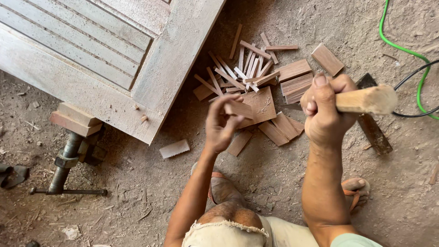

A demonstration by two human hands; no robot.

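The left hand (222, 124) is raised over the dirt floor (283, 183), its fingers (218, 106) pinched shut on a small flat wooden wedge (238, 109), thumb beneath and fingertips on top. Just beyond those fingers lies a loose pile of wood offcuts (256, 75): thin slats fanned across one another, with broader flat pieces beside and under them, one wide piece (262, 104) lying right behind the held wedge.

The right hand (325, 112) is closed in a fist round a pale wooden handle (366, 99), which sticks out to the right of the knuckles; whatever head it carries cannot be made out. Below and to the right of that fist a dark, long metal piece (374, 130) rests on the floor.

To the left of the left fingers, well apart, a single pale offcut (174, 148) lies by the corner of a pale louvred door panel (151, 77). Further left, a block (73, 119) and a screw clamp (64, 169) sit at the door's edge. Far right of the right fist, a green hose (402, 48) and a black cable (418, 93) cross the floor. The person's sandalled feet (219, 185) stand below the hands.
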